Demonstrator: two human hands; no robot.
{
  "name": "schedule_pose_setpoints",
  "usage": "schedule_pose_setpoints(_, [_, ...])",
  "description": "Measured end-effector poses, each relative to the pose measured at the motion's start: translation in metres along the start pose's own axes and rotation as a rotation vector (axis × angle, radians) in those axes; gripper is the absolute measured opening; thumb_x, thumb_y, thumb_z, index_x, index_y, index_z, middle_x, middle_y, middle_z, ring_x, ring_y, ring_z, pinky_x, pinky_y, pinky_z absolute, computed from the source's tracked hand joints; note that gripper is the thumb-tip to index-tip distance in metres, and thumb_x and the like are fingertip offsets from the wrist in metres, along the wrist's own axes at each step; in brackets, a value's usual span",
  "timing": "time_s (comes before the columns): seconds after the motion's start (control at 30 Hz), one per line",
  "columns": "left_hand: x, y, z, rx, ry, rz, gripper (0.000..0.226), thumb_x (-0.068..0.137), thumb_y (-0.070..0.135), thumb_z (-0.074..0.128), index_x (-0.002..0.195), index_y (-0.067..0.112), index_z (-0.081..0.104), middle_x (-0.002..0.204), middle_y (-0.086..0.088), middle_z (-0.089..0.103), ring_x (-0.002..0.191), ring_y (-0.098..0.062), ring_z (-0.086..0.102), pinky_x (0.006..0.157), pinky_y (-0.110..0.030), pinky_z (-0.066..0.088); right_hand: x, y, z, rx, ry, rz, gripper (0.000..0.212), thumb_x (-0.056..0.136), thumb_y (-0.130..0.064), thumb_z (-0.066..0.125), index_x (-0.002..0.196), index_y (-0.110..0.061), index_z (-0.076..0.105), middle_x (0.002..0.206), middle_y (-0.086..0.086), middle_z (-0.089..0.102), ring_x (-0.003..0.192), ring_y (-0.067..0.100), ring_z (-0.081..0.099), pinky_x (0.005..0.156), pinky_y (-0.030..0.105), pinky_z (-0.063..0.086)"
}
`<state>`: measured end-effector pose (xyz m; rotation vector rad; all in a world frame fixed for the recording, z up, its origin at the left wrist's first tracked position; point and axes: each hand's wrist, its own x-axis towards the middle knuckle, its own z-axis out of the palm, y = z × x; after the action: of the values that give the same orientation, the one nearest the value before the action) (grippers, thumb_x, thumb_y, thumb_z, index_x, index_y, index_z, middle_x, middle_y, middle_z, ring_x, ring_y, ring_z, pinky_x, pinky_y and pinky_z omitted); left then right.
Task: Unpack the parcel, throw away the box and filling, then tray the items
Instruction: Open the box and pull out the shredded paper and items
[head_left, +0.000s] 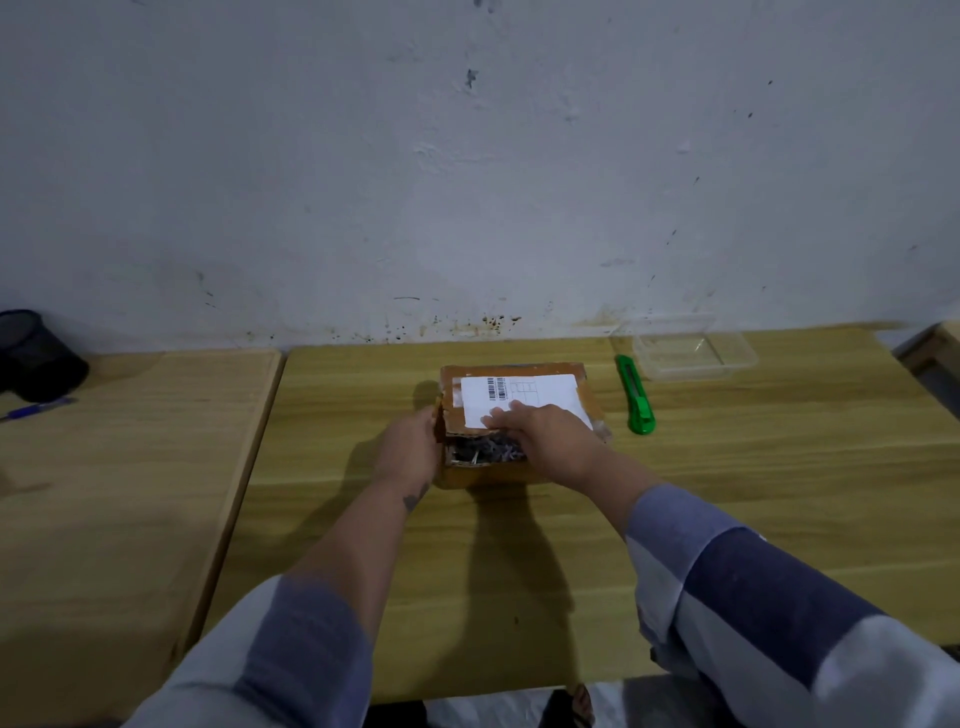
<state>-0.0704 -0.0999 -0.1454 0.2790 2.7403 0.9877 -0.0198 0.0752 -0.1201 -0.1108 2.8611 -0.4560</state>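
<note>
box (589, 402): shredded filling (488, 448) inside | left hand (410, 447) grips side | right hand (545, 431) flat on flap | tray (696, 349)

Grey-and-blue banded sleeves (753, 587) (pushed up)

The cardboard box (524, 415) is brown, its white label (519, 397) printed with black barcodes, and the shredded filling (485, 449) inside is grey. A bright green utility knife (635, 395) lies on the yellowish wood-grain table (727, 493) beside a clear plastic tray (693, 351). The sleeves (769, 597) carry broad blue and pale grey stripes, and a blue pen (36, 409) lies near a black pot (39, 353).
</note>
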Motion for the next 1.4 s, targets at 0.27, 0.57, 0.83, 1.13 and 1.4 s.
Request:
schedule_pose_setpoints(0.27, [-0.007,0.001,0.012,0.198,-0.002,0.115,0.035,0.101,0.034,0.030,0.125,0.018,0.052,0.105,-0.009,0.064,0.085,-0.024,0.058,0.063,-0.031,0.039,-0.004,-0.003,-0.022,-0.074,0.374,-0.006,0.031,0.098,-0.023,0.043,0.125,-0.024,0.058,0.122,0.003,0.067,0.108,0.027,0.063,0.099,0.038,0.040])
schedule_pose_setpoints(0.57, [0.003,0.009,0.010,0.217,0.047,0.069,0.042,0.101,0.038,0.030,0.132,0.018,0.051,0.114,-0.007,0.061,0.085,-0.020,0.056,0.060,-0.029,0.038,0.009,0.012,-0.043,-0.135,0.527,0.145,0.037,0.093,-0.052,0.041,0.102,-0.025,0.064,0.093,-0.004,0.071,0.095,0.022,0.065,0.112,0.051,0.020])
schedule_pose_setpoints(0.83, [0.033,0.055,0.000,-0.203,0.333,0.121,0.046,0.095,0.030,0.053,0.134,0.029,0.030,0.120,-0.008,0.062,0.100,-0.024,0.063,0.070,-0.032,0.052,0.027,0.029,-0.064,-0.078,0.583,-0.038,0.027,0.091,-0.037,0.055,0.113,-0.022,0.061,0.098,0.000,0.072,0.101,0.024,0.063,0.111,0.045,0.021])
schedule_pose_setpoints(1.13, [0.082,0.072,0.004,-0.236,0.435,0.089,0.069,0.091,0.017,0.060,0.142,0.029,0.016,0.135,-0.011,0.053,0.113,-0.027,0.059,0.084,-0.043,0.055,0.052,0.083,-0.065,-0.133,0.663,0.040,0.078,0.075,-0.013,0.072,0.139,-0.036,0.033,0.147,0.015,0.033,0.135,0.041,0.028,0.107,0.061,0.031])
schedule_pose_setpoints(1.4, [0.108,0.065,0.027,-0.123,0.299,0.125,0.084,0.087,0.010,0.065,0.151,0.030,0.014,0.154,-0.005,0.026,0.139,-0.024,0.032,0.105,-0.028,0.028,0.085,0.110,-0.046,0.249,0.558,0.108,0.067,0.090,-0.006,0.057,0.146,-0.032,0.029,0.159,0.010,-0.003,0.128,0.035,0.048,0.096,0.049,0.050])
